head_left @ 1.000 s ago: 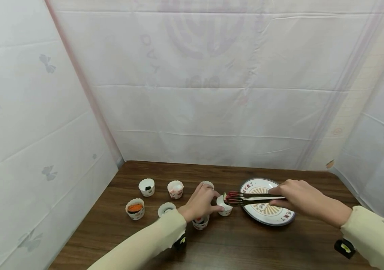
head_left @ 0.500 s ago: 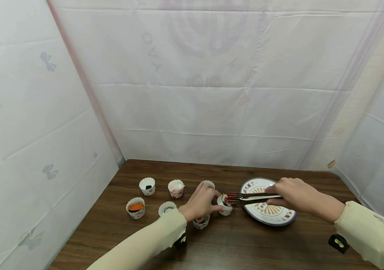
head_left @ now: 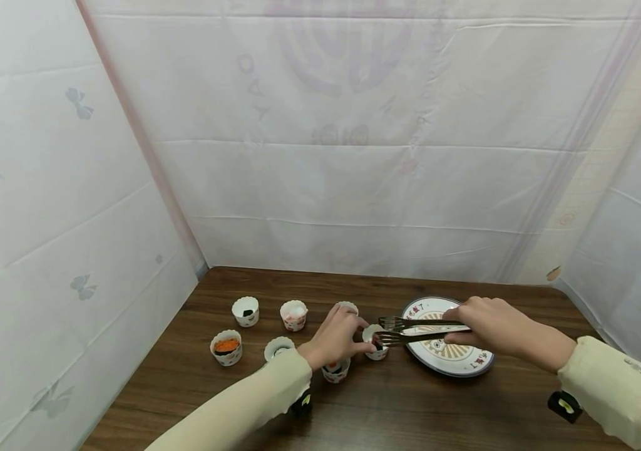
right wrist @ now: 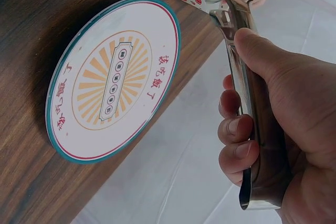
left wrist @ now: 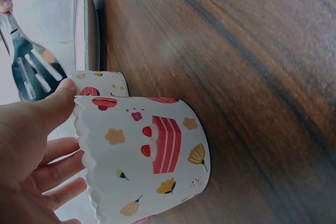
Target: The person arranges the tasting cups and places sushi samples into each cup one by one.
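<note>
My left hand (head_left: 337, 335) holds a small white paper cup (head_left: 377, 355) by its rim between thumb and fingers. Dark and reddish food lies inside that cup. In my right hand (head_left: 492, 326) is a pair of metal tongs (right wrist: 262, 108); their slotted tips stand spread apart over the cup's mouth, with no food seen between them. Beneath my left wrist is another paper cup (left wrist: 157, 156) with a cake print, showing red and dark contents in the head view. An oval white plate (right wrist: 68, 129) lies below the tongs and right hand.
More paper cups stand to the left on the wooden table (head_left: 410, 413): one with orange shreds (head_left: 226, 349), one with a dark piece (head_left: 245, 313), one with white and pink contents (head_left: 293, 316), and one partly behind the sleeve (head_left: 278, 348). White printed cloth (head_left: 320, 188) encloses the table.
A red-and-green food piece between the tongs has gone down into the cup and been let go. The tong tips have spread. My left hand stays at the cup.
</note>
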### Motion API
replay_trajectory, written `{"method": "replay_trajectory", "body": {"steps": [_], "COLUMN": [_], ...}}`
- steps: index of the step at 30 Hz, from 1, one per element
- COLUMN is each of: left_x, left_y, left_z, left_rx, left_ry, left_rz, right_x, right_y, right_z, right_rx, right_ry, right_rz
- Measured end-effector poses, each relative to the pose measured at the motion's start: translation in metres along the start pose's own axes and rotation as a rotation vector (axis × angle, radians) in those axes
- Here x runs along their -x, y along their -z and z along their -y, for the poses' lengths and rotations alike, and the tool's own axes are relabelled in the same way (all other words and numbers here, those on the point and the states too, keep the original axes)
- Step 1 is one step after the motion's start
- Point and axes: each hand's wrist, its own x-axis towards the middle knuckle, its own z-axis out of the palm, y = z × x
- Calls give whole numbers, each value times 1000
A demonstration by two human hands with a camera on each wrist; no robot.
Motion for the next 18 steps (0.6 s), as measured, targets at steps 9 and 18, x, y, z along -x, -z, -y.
{"method": "replay_trajectory", "body": {"steps": [9,18], "left_x": [-1,-1], "left_y": [0,0], "left_z": [-1,0], "left_rx": [-7,5], "left_ry": [-1,1], "left_rz": [-1,-3], "right_x": [7,14], "right_y": [-3,-7], "right_z": [-2,-6], "right_rx": [28,-3], "right_ry": [-12,-18], "right_rz": [-47,-78]}}
